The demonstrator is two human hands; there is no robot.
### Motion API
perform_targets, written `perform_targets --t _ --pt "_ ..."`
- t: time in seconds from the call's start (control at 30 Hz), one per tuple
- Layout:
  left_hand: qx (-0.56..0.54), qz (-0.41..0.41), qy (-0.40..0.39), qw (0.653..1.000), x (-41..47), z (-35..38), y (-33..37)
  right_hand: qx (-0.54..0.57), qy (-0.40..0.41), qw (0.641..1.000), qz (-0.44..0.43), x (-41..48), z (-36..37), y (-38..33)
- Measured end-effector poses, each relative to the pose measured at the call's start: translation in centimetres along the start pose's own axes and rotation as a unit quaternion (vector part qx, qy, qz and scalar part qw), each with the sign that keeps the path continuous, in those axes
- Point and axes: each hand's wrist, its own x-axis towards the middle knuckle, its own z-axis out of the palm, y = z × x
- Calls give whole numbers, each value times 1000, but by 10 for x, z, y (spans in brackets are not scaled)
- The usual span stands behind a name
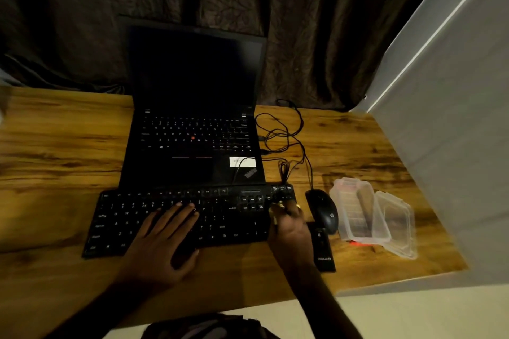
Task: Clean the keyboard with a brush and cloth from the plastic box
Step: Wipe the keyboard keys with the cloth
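left hand (162, 239) pressing keyboard (225, 219), right hand (289, 230) gripping brush (276, 208), plastic box (341, 209) open

Bare wood on the left of the counter (55, 146) gives wide room, from the frame's left edge to the laptop (192, 129) and keyboard (234, 217). The open laptop blocks the middle, close against the keyboard's back. To its right, loose cables (286, 135) tangle down toward the mouse (323, 209). The lower right is crowded with the mouse, a black bar (323, 253), the box (358, 209) and its lid (399, 226) close together. A grey wall (454, 118) closes off the right. The left hand (162, 234) lies flat mid-keyboard. The right hand (289, 226) grips a brush (276, 208) just beside the mouse.
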Motion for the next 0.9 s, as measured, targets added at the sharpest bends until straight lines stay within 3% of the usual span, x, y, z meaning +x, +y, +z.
perform_targets --t 0.2,0.4,0.57,0.7,0.9 --pt "1 -1 -1 1000 0 0 0 -53 0 998 -32 3 -13 17" --pt "-1 4 7 1000 -1 -1 0 -35 -50 994 94 7 -21 13" --pt "-2 5 7 1000 0 -2 1 26 -65 997 13 1 -4 -7" --pt "-3 4 -1 1000 -1 -2 0 -45 -25 998 39 5 -18 19" --pt "-9 6 14 1000 -1 -2 1 3 -23 993 119 6 -19 16"
